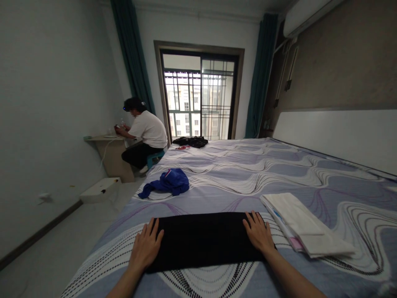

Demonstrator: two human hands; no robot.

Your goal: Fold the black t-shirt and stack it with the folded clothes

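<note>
Keep your left hand (145, 247) and right hand (258, 234) flat, fingers spread, gripping nothing, pressing the folded black cloth rectangle (203, 240) evenly against the patterned bedsheet (248, 174).

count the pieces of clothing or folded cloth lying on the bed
4: black cloth under both hands, white folded stack to its right, blue garment mid-left, dark pile at the far edge. The stack may hold several.

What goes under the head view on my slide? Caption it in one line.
Both hands, left and right, press flat on a folded black garment on the bed.
</note>
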